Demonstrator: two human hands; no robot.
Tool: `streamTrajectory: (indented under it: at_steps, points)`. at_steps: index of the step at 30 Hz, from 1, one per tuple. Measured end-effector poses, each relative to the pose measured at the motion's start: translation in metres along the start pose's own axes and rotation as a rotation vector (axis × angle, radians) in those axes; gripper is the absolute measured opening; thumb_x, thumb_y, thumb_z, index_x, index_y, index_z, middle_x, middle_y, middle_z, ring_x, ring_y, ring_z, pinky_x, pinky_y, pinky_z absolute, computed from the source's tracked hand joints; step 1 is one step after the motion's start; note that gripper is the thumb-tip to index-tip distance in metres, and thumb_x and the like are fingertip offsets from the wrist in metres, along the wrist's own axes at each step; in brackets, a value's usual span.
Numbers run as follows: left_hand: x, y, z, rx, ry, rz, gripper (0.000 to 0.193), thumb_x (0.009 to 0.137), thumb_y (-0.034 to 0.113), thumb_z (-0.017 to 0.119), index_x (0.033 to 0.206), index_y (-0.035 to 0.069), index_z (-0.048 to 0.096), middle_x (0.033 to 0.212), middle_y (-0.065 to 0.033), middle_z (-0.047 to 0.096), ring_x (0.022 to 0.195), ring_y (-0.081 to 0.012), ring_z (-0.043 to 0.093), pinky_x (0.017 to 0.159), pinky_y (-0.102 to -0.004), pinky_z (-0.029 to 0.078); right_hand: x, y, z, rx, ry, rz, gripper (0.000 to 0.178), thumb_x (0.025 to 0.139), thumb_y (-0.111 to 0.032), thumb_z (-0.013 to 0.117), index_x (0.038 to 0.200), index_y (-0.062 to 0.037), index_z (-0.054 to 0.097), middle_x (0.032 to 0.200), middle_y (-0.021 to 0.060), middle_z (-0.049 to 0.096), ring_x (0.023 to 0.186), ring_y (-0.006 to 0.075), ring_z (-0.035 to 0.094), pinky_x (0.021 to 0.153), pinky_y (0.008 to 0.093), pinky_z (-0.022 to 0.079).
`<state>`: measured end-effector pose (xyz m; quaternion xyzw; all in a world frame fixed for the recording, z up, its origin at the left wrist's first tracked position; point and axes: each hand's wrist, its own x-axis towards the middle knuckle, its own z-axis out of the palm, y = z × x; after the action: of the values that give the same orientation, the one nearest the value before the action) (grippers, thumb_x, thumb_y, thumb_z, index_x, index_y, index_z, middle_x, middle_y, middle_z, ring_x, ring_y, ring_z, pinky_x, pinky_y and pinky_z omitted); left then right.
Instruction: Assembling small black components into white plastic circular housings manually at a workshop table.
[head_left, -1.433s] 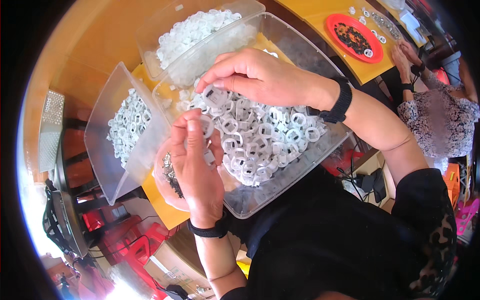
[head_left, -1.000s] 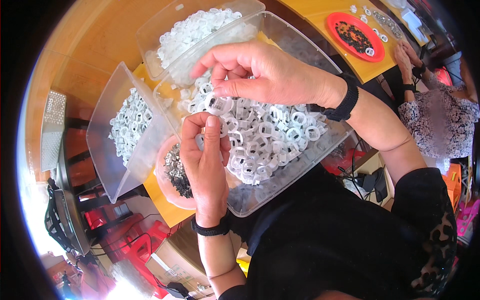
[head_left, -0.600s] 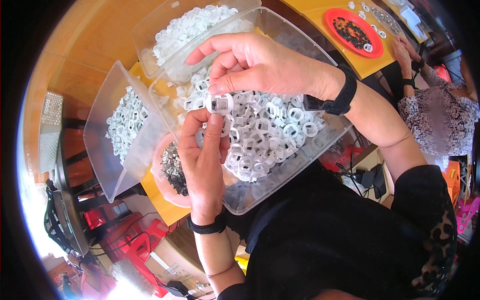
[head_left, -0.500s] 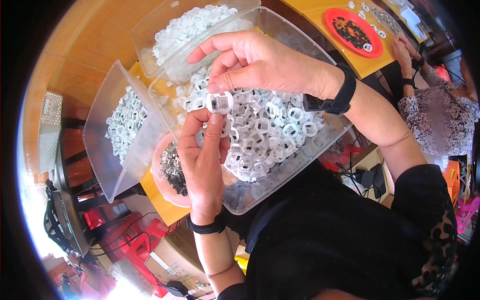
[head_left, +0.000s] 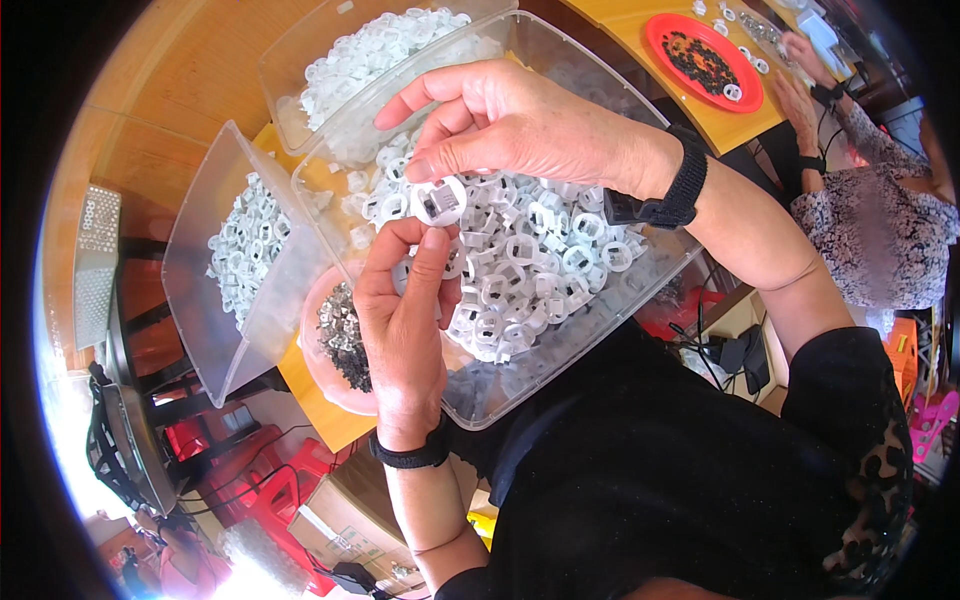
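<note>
A small round white plastic part point(head_left: 438, 203) with a dark and metallic centre is held up over the large clear bin. My left hand point(head_left: 405, 305) pinches its lower edge between thumb and forefinger. From above, my right hand point(head_left: 510, 120) has its thumb at the part's upper edge, with the forefinger stretched out away from it. Below both hands, the clear plastic bin point(head_left: 575, 375) holds a heap of similar white parts point(head_left: 530, 260). Beside my left wrist, a pink bowl point(head_left: 325, 385) carries small metal and black pieces point(head_left: 345, 345), partly covered by that hand.
Two more clear bins with white parts stand at the far side point(head_left: 385, 50) and at the left point(head_left: 250, 235). On a yellow table lies a red plate point(head_left: 660, 30) of small dark pieces. A co-worker's hands point(head_left: 800, 110) are at the right. Red stools point(head_left: 270, 500) stand lower left.
The white part has tilted slightly between my fingers, and my right thumb has shifted a little left. At the right, the co-worker's hands have moved apart.
</note>
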<state>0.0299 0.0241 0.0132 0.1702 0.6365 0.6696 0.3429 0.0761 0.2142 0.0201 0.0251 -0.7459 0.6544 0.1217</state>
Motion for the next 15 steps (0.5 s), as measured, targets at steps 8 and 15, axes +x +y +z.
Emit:
streamTrajectory:
  at_steps: [8, 15]
  points:
    - [0.0, 0.003, 0.009, 0.042, 0.092, 0.059, 0.022, 0.097, 0.024, 0.054, 0.105, 0.004, 0.057, 0.08, 0.0026, 0.054, 0.059, -0.0028, 0.043, 0.05, -0.016, 0.031, -0.002, 0.001, 0.007, -0.001, -0.031, -0.01, 0.035, 0.088, -0.007, 0.063, 0.121, 0.0, 0.053, 0.088, 0.0045, 0.068, 0.086, 0.0076, 0.063, 0.079, 0.022, 0.05]
    - [0.004, -0.003, -0.006, -0.07, 0.107, 0.138, 0.022, 0.096, 0.024, 0.056, 0.103, 0.003, 0.06, 0.079, -0.0001, 0.056, 0.06, -0.0045, 0.046, 0.048, -0.0167, 0.032, 0.002, 0.016, 0.009, -0.257, 0.054, -0.14, 0.02, 0.087, -0.008, 0.063, 0.106, -0.0021, 0.06, 0.077, 0.0039, 0.066, 0.074, 0.0105, 0.064, 0.069, 0.0246, 0.049]
